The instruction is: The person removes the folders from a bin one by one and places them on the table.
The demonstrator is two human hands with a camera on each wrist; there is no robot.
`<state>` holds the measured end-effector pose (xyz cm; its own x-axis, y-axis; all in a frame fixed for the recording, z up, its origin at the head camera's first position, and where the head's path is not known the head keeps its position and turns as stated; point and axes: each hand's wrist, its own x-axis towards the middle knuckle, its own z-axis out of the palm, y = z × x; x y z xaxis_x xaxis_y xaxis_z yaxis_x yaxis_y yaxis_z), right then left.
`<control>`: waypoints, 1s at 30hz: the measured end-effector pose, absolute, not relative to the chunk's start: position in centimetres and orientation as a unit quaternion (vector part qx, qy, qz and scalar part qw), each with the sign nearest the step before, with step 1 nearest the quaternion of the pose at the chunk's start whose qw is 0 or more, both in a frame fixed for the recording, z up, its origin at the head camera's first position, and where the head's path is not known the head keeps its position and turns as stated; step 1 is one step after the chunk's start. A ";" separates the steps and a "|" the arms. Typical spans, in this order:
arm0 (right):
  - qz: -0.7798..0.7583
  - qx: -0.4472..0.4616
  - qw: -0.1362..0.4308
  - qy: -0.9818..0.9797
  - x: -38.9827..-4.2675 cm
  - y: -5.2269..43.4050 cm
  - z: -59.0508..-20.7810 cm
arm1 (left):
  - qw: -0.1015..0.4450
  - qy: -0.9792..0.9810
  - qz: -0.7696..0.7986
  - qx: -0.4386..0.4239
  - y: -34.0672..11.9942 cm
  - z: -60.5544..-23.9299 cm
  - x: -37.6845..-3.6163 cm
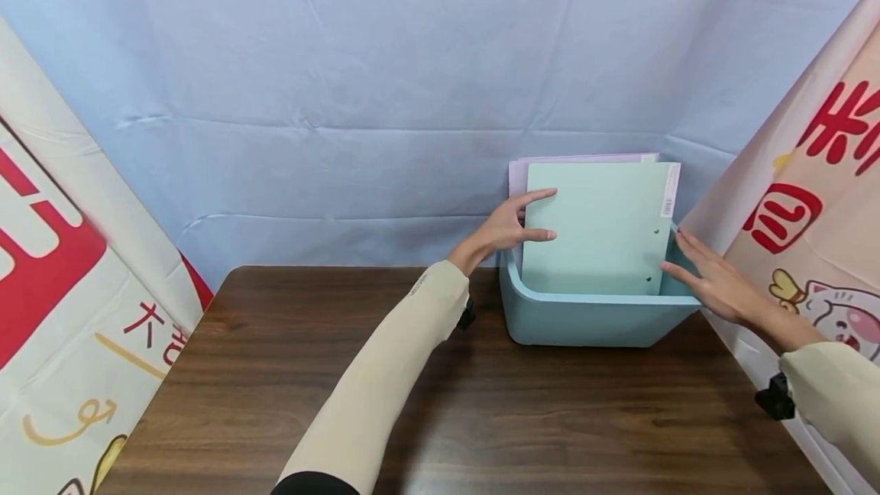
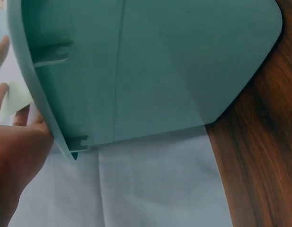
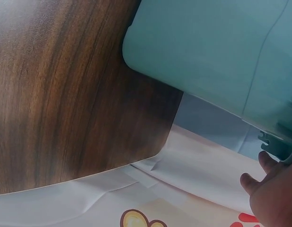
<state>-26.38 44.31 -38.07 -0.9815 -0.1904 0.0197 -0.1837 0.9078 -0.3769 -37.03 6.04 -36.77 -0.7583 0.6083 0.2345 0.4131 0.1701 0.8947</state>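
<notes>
Head view: left hand with straight fingers on the near edge of the green folder — standing upright in the bin between both hands. Right hand flat on the bin's rim, fingers relaxed, gripping nothing.

Wrist views: bin wall close by each hand, surface below.

Likely seating the folder — next, a gentle downward press.

A pale green folder with a barcode sticker at its top right corner stands upright in a light blue plastic bin at the table's far right, a lilac folder just behind it.
</notes>
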 end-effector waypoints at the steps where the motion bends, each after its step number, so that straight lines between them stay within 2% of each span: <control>1: -0.193 -0.096 0.008 0.976 -26.4 44.3 -38.1 | 0.083 0.760 0.547 0.340 6.1 -36.8 -37.1; 4: -0.195 -0.097 0.005 0.976 -26.5 44.3 -38.2 | 0.067 0.767 0.531 0.354 6.4 -36.9 -37.2; 15: -0.195 -0.093 0.007 0.976 -26.6 44.3 -38.4 | 0.073 0.772 0.498 0.388 7.8 -37.0 -37.0; 30: -0.200 -0.102 -0.007 0.974 -26.3 44.3 -38.4 | 0.040 0.807 0.497 0.316 8.1 -37.1 -36.3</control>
